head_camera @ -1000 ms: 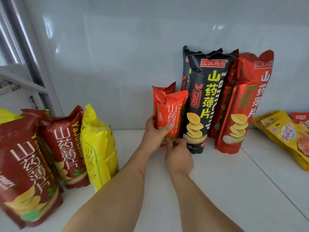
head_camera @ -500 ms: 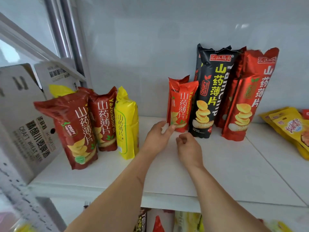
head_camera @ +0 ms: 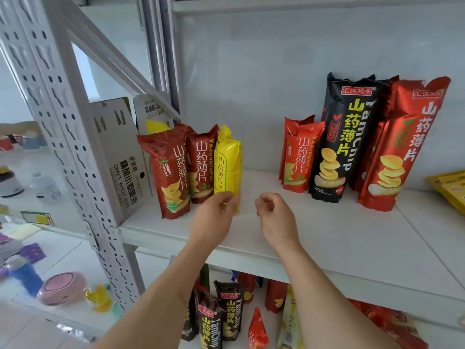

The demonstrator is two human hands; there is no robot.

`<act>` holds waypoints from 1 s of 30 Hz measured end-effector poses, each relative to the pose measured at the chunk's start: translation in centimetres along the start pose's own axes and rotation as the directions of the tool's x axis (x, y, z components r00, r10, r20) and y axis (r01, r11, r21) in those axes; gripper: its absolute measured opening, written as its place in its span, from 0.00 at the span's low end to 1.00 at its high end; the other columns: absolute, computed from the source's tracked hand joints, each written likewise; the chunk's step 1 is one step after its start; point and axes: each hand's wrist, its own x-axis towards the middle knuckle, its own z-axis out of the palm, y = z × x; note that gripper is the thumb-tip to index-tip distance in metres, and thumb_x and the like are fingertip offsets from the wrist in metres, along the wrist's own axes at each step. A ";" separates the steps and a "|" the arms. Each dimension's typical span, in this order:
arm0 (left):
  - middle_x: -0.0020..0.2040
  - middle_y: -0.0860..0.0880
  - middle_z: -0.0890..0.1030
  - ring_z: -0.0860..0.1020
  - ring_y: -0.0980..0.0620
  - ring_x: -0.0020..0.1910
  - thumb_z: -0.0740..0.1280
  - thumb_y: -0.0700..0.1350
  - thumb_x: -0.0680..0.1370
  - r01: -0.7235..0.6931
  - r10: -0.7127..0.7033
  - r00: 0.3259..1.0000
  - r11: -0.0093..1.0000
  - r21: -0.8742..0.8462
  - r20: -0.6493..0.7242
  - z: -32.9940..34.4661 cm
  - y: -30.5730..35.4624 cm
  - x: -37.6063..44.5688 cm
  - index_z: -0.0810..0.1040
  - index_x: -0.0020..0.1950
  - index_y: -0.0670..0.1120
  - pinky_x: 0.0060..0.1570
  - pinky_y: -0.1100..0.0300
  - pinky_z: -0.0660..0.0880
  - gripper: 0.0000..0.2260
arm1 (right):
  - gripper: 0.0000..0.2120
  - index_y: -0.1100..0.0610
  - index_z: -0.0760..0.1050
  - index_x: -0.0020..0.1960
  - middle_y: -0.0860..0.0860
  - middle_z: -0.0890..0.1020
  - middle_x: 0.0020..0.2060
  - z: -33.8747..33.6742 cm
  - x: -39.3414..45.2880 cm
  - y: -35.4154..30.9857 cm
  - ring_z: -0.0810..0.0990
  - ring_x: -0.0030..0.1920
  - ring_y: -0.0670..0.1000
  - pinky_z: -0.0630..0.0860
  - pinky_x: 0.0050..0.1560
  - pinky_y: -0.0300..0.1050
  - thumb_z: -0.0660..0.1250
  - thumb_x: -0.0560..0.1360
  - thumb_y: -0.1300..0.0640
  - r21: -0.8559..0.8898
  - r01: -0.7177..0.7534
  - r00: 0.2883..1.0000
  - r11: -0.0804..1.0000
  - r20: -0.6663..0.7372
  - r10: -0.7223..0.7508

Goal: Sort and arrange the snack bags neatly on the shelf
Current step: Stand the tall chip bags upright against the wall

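Observation:
On the white shelf two groups of snack bags stand upright. At the left are two dark red bags and a yellow bag. At the right stand a small orange-red bag, a tall black bag and a tall red bag. My left hand is at the yellow bag's lower corner with fingers bent over it; blur hides whether they pinch it. My right hand hovers over the shelf between the groups, loosely curled and holding nothing.
A cardboard beer box stands at the shelf's left end against the perforated post. A flat yellow pouch lies at the far right. More snack bags stand on the shelf below.
My left hand let go of the small orange-red bag and moved left to the yellow bag. My right hand drew back from the bags. The view pulled back.

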 end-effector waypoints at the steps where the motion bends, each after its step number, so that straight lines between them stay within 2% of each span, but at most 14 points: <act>1: 0.54 0.49 0.84 0.80 0.52 0.53 0.64 0.51 0.83 -0.009 0.008 0.999 1.000 -0.012 -0.039 -0.7 -0.2 -0.2 0.81 0.63 0.46 0.51 0.60 0.74 0.14 | 0.15 0.53 0.74 0.64 0.46 0.80 0.54 0.4 -0.2 -0.6 0.77 0.53 0.46 0.70 0.53 0.40 0.64 0.81 0.49 -0.003 0.019 1.000 1.000 0.018 -0.019; 3: 0.52 0.52 0.84 0.80 0.54 0.51 0.64 0.50 0.83 -0.028 0.026 0.993 0.999 -0.020 -0.112 -1.9 -0.5 -0.2 0.82 0.61 0.47 0.48 0.61 0.75 0.12 | 0.20 0.54 0.72 0.68 0.46 0.78 0.57 1.3 -0.2 -1.8 0.75 0.54 0.44 0.68 0.54 0.38 0.65 0.79 0.46 -0.003 0.052 0.998 0.999 0.040 -0.052; 7: 0.49 0.53 0.84 0.82 0.55 0.48 0.65 0.49 0.82 -0.093 0.083 0.969 0.995 -0.029 -0.234 -3.6 -1.0 0.6 0.83 0.58 0.48 0.48 0.56 0.79 0.10 | 0.30 0.53 0.67 0.72 0.49 0.73 0.67 3.1 0.3 -3.7 0.73 0.65 0.48 0.70 0.61 0.43 0.70 0.75 0.42 0.021 0.071 0.997 0.997 0.027 -0.071; 11: 0.49 0.54 0.83 0.81 0.56 0.47 0.67 0.48 0.81 -0.201 0.185 0.932 0.979 -0.020 -0.313 -5.4 -0.9 2.1 0.83 0.56 0.47 0.47 0.60 0.78 0.09 | 0.24 0.45 0.70 0.65 0.44 0.71 0.59 4.7 1.4 -5.6 0.72 0.63 0.47 0.68 0.58 0.43 0.73 0.72 0.43 0.065 0.126 0.992 0.990 -0.023 -0.125; 14: 0.49 0.54 0.82 0.80 0.55 0.46 0.66 0.48 0.82 -0.299 0.288 0.891 0.954 0.023 -0.351 -7.0 -0.9 3.6 0.83 0.56 0.47 0.48 0.53 0.79 0.09 | 0.31 0.48 0.68 0.68 0.43 0.68 0.57 5.9 2.2 -6.7 0.68 0.60 0.44 0.68 0.61 0.45 0.75 0.69 0.42 0.059 0.127 0.986 0.990 -0.118 -0.119; 16: 0.50 0.54 0.82 0.80 0.53 0.48 0.64 0.51 0.81 -0.368 0.356 0.846 0.928 0.047 -0.396 -8.3 -0.8 4.7 0.83 0.55 0.46 0.50 0.52 0.78 0.11 | 0.37 0.48 0.69 0.67 0.44 0.73 0.59 6.9 2.9 -7.3 0.73 0.61 0.46 0.72 0.64 0.50 0.74 0.64 0.33 0.060 0.131 0.975 0.990 -0.188 -0.117; 18: 0.53 0.52 0.82 0.79 0.52 0.53 0.61 0.53 0.80 -0.422 0.415 0.786 0.902 0.094 -0.459 -9.8 -0.3 5.8 0.83 0.54 0.45 0.54 0.57 0.75 0.15 | 0.43 0.47 0.69 0.68 0.46 0.76 0.62 7.8 3.3 -7.8 0.75 0.63 0.50 0.75 0.63 0.55 0.70 0.60 0.26 0.065 0.114 0.966 0.991 -0.239 -0.096; 21: 0.59 0.52 0.80 0.73 0.55 0.60 0.63 0.52 0.81 -0.453 0.438 0.735 0.885 0.106 -0.517 -12.4 0.4 7.8 0.83 0.57 0.46 0.58 0.65 0.65 0.14 | 0.46 0.47 0.68 0.69 0.46 0.76 0.63 8.6 3.5 -8.5 0.76 0.63 0.51 0.76 0.62 0.56 0.68 0.59 0.24 0.068 0.074 0.953 0.995 -0.299 -0.050; 23: 0.64 0.53 0.77 0.70 0.56 0.66 0.65 0.52 0.81 -0.426 0.380 0.778 0.905 0.026 -0.500 -14.1 0.6 9.5 0.81 0.61 0.47 0.63 0.64 0.63 0.13 | 0.45 0.48 0.67 0.70 0.47 0.75 0.64 9.0 3.4 -9.0 0.75 0.65 0.51 0.75 0.63 0.56 0.69 0.60 0.26 0.059 0.057 0.939 0.997 -0.342 -0.033; 25: 0.68 0.54 0.74 0.69 0.56 0.69 0.65 0.53 0.81 -0.367 0.273 0.845 0.921 -0.129 -0.460 -15.9 0.7 11.1 0.79 0.64 0.49 0.67 0.58 0.66 0.14 | 0.44 0.50 0.66 0.73 0.49 0.73 0.67 9.4 3.3 -9.1 0.73 0.67 0.52 0.73 0.65 0.56 0.71 0.64 0.30 0.052 0.036 0.925 0.998 -0.379 -0.014; 27: 0.71 0.54 0.72 0.70 0.54 0.70 0.64 0.56 0.81 -0.240 0.113 0.918 0.922 -0.304 -0.381 -17.4 0.9 12.6 0.74 0.69 0.52 0.68 0.53 0.69 0.18 | 0.42 0.50 0.68 0.71 0.48 0.74 0.65 9.7 3.4 -9.0 0.74 0.66 0.51 0.74 0.64 0.56 0.71 0.64 0.29 0.057 0.041 0.908 0.998 -0.418 -0.014; 30: 0.74 0.53 0.69 0.68 0.51 0.72 0.63 0.56 0.82 0.015 -0.121 0.979 0.848 -0.531 -0.167 -18.8 0.6 14.5 0.65 0.78 0.53 0.64 0.57 0.66 0.25 | 0.43 0.48 0.69 0.68 0.47 0.78 0.61 10.3 3.5 -8.5 0.78 0.61 0.50 0.77 0.60 0.56 0.69 0.61 0.24 0.082 0.031 0.897 0.996 -0.443 0.008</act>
